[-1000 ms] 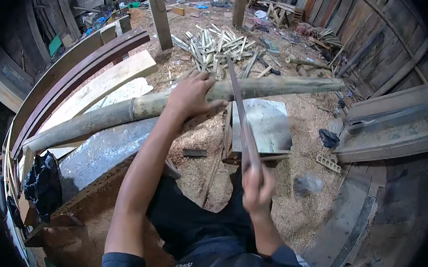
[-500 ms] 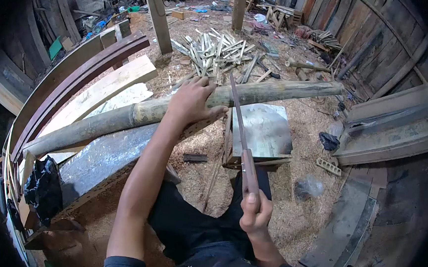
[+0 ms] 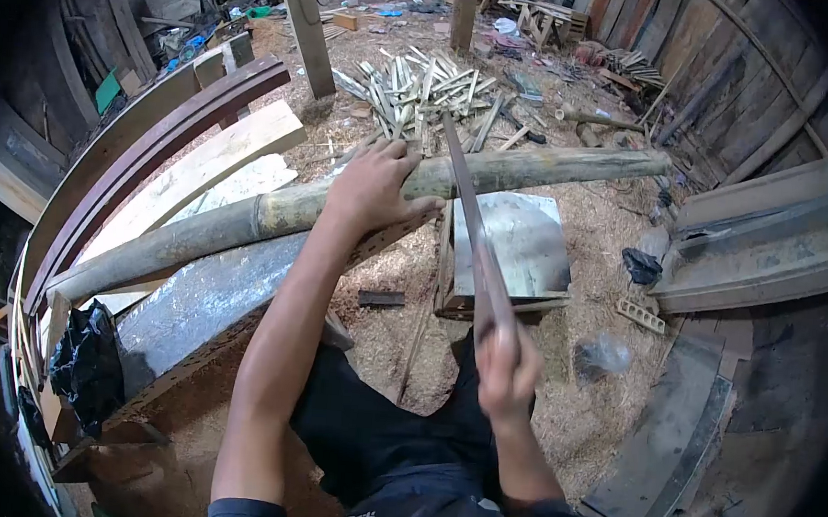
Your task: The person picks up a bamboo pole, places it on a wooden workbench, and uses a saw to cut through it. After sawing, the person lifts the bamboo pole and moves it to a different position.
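Note:
A long bamboo pole (image 3: 535, 168) lies slantwise across a low bench (image 3: 206, 287) with a shiny, metal-like top. My left hand (image 3: 373, 186) grips the pole from above, its fingers over the far side and the thumb pointing right along the near side. In my right hand (image 3: 505, 366) is the handle of a handsaw (image 3: 473, 215). The saw's narrow blade points away from me and crosses the pole just right of my left thumb. The pole's right end reaches out past the bench.
Under the saw stands a box with a metal sheet on top (image 3: 511, 246). Split sticks (image 3: 426, 91) lie heaped beyond the pole. Timber beams (image 3: 200, 162) run along the left, near a black plastic bag (image 3: 88, 365). Wood shavings (image 3: 568, 394) cover the floor.
My right hand has drawn up toward the pole, pushing the saw forward along its length and slightly rightward. The left hand stays in place on the bamboo pole.

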`<act>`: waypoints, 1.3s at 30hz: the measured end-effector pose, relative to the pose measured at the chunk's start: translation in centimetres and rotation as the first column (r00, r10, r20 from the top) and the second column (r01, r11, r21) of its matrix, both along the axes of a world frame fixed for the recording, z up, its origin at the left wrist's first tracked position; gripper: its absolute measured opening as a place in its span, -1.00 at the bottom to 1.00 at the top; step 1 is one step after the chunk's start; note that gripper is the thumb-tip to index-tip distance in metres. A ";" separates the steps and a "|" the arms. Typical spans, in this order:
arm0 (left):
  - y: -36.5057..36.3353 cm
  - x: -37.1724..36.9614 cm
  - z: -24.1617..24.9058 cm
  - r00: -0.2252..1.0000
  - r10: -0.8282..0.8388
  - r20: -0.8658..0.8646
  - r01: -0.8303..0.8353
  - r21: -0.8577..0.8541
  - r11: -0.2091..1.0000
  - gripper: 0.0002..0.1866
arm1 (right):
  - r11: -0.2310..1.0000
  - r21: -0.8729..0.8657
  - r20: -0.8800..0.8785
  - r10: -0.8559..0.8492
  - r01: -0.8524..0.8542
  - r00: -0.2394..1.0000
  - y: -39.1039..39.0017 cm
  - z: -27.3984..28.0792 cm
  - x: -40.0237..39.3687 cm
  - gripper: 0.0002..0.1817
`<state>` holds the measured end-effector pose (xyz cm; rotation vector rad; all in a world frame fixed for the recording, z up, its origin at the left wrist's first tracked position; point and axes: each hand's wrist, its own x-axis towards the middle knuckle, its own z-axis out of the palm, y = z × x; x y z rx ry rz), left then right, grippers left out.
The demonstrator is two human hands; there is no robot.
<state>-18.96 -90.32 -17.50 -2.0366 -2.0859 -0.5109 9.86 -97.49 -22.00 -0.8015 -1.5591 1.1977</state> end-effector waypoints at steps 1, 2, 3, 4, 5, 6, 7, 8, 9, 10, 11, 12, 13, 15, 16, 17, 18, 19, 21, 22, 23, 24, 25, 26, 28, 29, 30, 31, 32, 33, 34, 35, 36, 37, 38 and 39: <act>-0.1 0.1 0.3 1.000 0.011 0.019 -0.010 -0.020 1.000 -0.15 | 0.999 -0.030 0.011 0.015 -0.015 1.000 2.5 0.4 -1.9 -0.47; -0.2 0.2 0.5 0.999 0.024 0.038 -0.022 -0.040 0.999 -0.15 | 1.000 -0.007 -0.035 0.022 -0.022 0.999 5.3 0.3 -4.1 -0.47; -0.3 0.2 0.7 0.999 0.023 0.047 -0.021 -0.038 0.999 -0.16 | 0.999 -0.029 -0.061 0.043 -0.044 0.997 7.2 0.4 -5.7 -0.46; -0.4 0.2 0.7 0.999 0.024 0.047 -0.022 -0.039 0.999 -0.16 | 0.998 -0.031 -0.060 0.043 -0.045 0.997 6.5 0.6 -5.5 -0.46; -0.3 0.1 0.9 0.999 0.023 0.030 -0.022 -0.036 0.999 -0.16 | 1.000 -0.016 -0.007 0.027 -0.027 1.000 5.5 1.2 -5.1 -0.48; -0.2 0.2 0.8 1.000 0.020 0.019 -0.020 -0.036 0.999 -0.16 | 1.000 -0.004 0.052 0.008 -0.007 0.999 4.3 1.1 -4.3 -0.49; -0.3 0.4 0.3 1.000 0.013 0.027 -0.012 -0.044 0.999 -0.16 | 0.999 0.051 0.066 0.010 -0.014 0.998 2.2 0.0 -2.2 -0.55; -0.1 0.2 -0.1 1.000 0.013 0.006 -0.013 -0.040 0.999 -0.17 | 0.997 0.077 0.065 -0.015 0.010 0.998 -0.2 -0.8 -0.4 -0.59; 0.2 -0.2 0.1 1.000 0.021 -0.023 -0.022 -0.030 0.999 -0.17 | 0.992 0.126 0.133 0.005 -0.022 0.991 -2.1 -1.8 1.8 -0.60; 0.4 -0.4 0.7 0.999 0.028 -0.028 -0.029 -0.023 0.999 -0.17 | 0.999 0.047 0.060 0.014 -0.017 0.998 -3.1 -1.2 2.1 -0.61; 0.4 -0.3 1.0 0.999 0.032 0.003 -0.031 -0.067 0.997 -0.17 | 0.999 0.034 0.026 0.014 -0.015 1.000 -2.4 -1.4 1.8 -0.60; 0.1 0.1 0.9 0.999 0.030 0.040 -0.025 -0.122 0.992 -0.16 | 1.000 0.009 -0.001 0.007 -0.007 1.000 -1.5 -1.3 1.4 -0.59; 0.1 -0.2 0.1 1.000 0.004 0.016 -0.004 -0.031 1.000 -0.15 | 0.999 0.048 -0.006 0.008 -0.008 1.000 0.8 0.2 -0.6 -0.55; 0.0 0.0 0.7 0.999 0.013 0.047 -0.009 -0.066 0.998 -0.15 | 0.999 0.049 0.011 0.016 -0.016 1.000 5.6 1.1 -4.5 -0.45; -0.1 0.0 0.9 0.997 0.021 0.073 -0.014 -0.106 0.994 -0.14 | 0.994 -0.087 -0.057 0.065 -0.070 0.996 6.8 0.8 -5.4 -0.44; -0.1 -0.2 1.2 0.997 0.026 0.070 -0.019 -0.100 0.995 -0.14 | 0.998 -0.038 -0.019 0.044 -0.045 0.999 6.3 1.0 -5.4 -0.45; 0.0 -0.3 1.4 0.998 0.017 0.059 -0.012 -0.077 0.997 -0.14 | 1.000 0.012 0.019 0.018 -0.019 1.000 5.5 0.9 -4.9 -0.47; -0.2 0.1 1.0 0.998 0.001 0.056 0.003 -0.070 0.998 -0.14 | 1.000 0.019 0.007 0.018 -0.019 1.000 4.0 -0.3 -3.5 -0.49; 0.0 0.1 0.4 0.999 0.000 0.052 0.005 -0.088 0.996 -0.14 | 0.998 0.059 0.016 -0.001 0.000 1.000 -0.8 -1.8 0.1 -0.51; 0.2 -0.1 0.6 0.999 0.008 0.039 -0.004 -0.094 0.996 -0.15 | 0.996 0.094 0.035 -0.015 0.011 0.999 -2.3 -1.7 1.1 -0.51; -0.1 0.3 1.3 0.995 0.036 0.091 -0.024 -0.134 0.991 -0.15 | 0.995 0.096 0.030 -0.009 0.006 1.000 -1.7 -1.7 0.8 -0.51; -0.3 0.3 1.4 0.995 0.034 0.088 -0.021 -0.143 0.989 -0.15 | 0.998 0.056 -0.003 -0.006 0.006 1.000 -1.4 -1.8 0.5 -0.51; -0.4 0.4 1.3 0.997 0.028 0.073 -0.017 -0.147 0.989 -0.16 | 1.000 0.013 -0.029 -0.010 0.011 1.000 -1.0 -2.0 0.2 -0.50; -0.2 0.3 1.4 0.998 0.028 0.057 -0.020 -0.135 0.991 -0.16 | 1.000 0.001 -0.057 0.007 -0.007 0.998 1.3 -2.0 -1.5 -0.50; -0.2 0.3 0.7 0.998 0.022 0.055 -0.016 -0.104 0.994 -0.16 | 0.999 0.041 -0.044 -0.009 0.011 0.999 5.7 -0.4 -5.5 -0.50; -0.2 0.2 0.4 0.999 0.011 0.039 -0.008 -0.077 0.997 -0.16 | 0.999 -0.036 -0.120 0.033 -0.038 0.992 6.8 -1.0 -6.2 -0.50; 0.0 -0.2 0.5 1.000 0.000 0.019 0.001 -0.047 0.999 -0.15 | 0.999 -0.031 -0.125 0.037 -0.041 0.992 6.6 -0.9 -6.0 -0.50; -0.1 -0.1 0.7 1.000 -0.006 0.018 0.007 -0.056 0.998 -0.14 | 0.999 -0.018 -0.095 0.049 -0.051 0.994 5.7 -1.1 -5.0 -0.50; -0.5 0.2 0.1 1.000 -0.012 0.028 0.013 -0.070 0.997 -0.14 | 0.998 -0.020 -0.059 0.051 -0.052 0.997 4.0 -1.7 -3.3 -0.50; -0.3 0.1 -0.2 0.999 -0.004 0.034 0.006 -0.071 0.997 -0.14 | 1.000 0.019 -0.019 0.014 -0.014 1.000 2.0 -2.5 -1.7 -0.49; 0.3 -0.3 0.1 0.999 0.009 0.032 -0.007 -0.054 0.998 -0.14 | 0.997 0.081 0.026 0.006 -0.008 1.000 -0.2 -2.4 -0.2 -0.51; 0.0 0.0 0.5 0.998 0.011 0.054 -0.008 -0.067 0.998 -0.15 | 0.998 0.062 0.003 -0.003 0.003 1.000 -1.5 -3.7 1.0 -0.55; 0.2 -0.2 0.9 0.999 0.013 0.050 -0.010 -0.063 0.998 -0.15 | 0.999 0.032 -0.027 0.002 -0.001 1.000 -2.2 -2.4 1.0 -0.57; 0.1 -0.1 0.8 0.998 0.010 0.055 -0.007 -0.063 0.998 -0.16 | 0.999 0.050 -0.014 -0.009 0.010 1.000 -1.8 -2.0 0.3 -0.56; -0.1 0.1 0.5 0.998 0.010 0.068 -0.006 -0.062 0.998 -0.16 | 0.997 0.069 0.006 -0.019 0.019 1.000 -0.6 -1.4 -0.8 -0.55; -0.2 0.1 0.3 0.999 0.004 0.037 -0.004 0.004 1.000 -0.17 | 0.997 0.078 0.013 -0.009 0.008 1.000 1.5 -0.5 -2.6 -0.52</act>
